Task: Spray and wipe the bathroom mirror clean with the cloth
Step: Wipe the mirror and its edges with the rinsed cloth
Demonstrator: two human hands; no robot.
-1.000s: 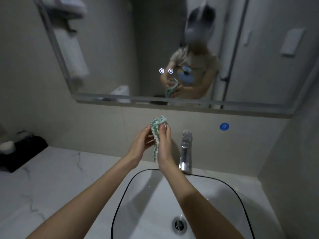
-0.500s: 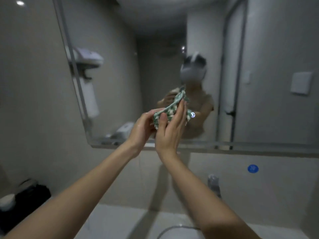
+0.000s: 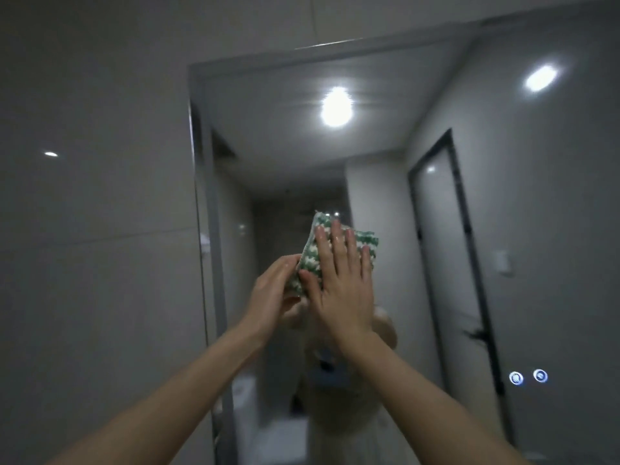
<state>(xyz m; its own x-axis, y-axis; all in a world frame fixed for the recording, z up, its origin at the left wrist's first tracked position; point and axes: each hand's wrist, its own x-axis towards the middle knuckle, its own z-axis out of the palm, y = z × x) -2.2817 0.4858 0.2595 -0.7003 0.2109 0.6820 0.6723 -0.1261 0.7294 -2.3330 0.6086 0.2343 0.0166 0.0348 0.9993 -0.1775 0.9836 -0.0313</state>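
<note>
Nearest the camera, two bare forearms reach up and forward toward the glass. At their ends, the right hand [image 3: 339,283] lies flat with fingers straight and spread, pressing the cloth [image 3: 335,245] against the mirror [image 3: 385,156]; a flat palm likely spreads pressure for an even wipe. Just beside it, the left hand [image 3: 273,295] curls round the cloth's lower left edge, probably to keep the folds from slipping. That cloth is a folded pad, green and white in a small pattern, high on the mirror. Behind it, the glass reflects ceiling lights and a dark-framed door [image 3: 449,229]. No spray bottle shows.
</note>
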